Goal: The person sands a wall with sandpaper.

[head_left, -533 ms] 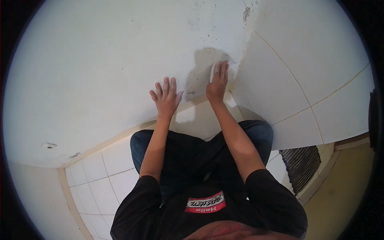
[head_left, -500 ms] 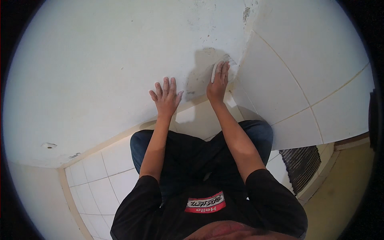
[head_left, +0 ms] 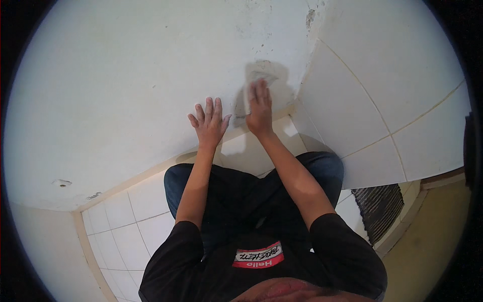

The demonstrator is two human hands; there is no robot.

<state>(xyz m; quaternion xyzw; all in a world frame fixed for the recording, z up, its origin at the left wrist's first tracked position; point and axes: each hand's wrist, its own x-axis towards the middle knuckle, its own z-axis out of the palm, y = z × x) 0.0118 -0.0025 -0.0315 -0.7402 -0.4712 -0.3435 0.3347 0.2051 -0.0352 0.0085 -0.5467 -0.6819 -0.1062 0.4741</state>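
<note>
My left hand (head_left: 209,123) rests on the white wall (head_left: 126,90) with its fingers spread and holds nothing. To its right, my right hand (head_left: 259,109) lies flat against a rough grey patch (head_left: 279,90) low on the same wall, close to the corner. Under its palm and fingers is a pale, thin, flat sheet (head_left: 247,94), pressed to the wall. Most of that sheet is covered by the hand, and motion blurs it, so its kind cannot be made out. The shadow of my right arm and hand falls around the patch.
A wall of large white tiles (head_left: 352,100) meets the painted wall at right. White floor tiles (head_left: 138,231) lie below, around my folded legs (head_left: 322,166). A dark ribbed mat (head_left: 380,211) lies at right by a ledge. Flaked paint (head_left: 310,18) marks the upper corner.
My right hand has slid left across the grey patch with the pale sheet, away from the corner. My left hand has stayed in place on the wall.
</note>
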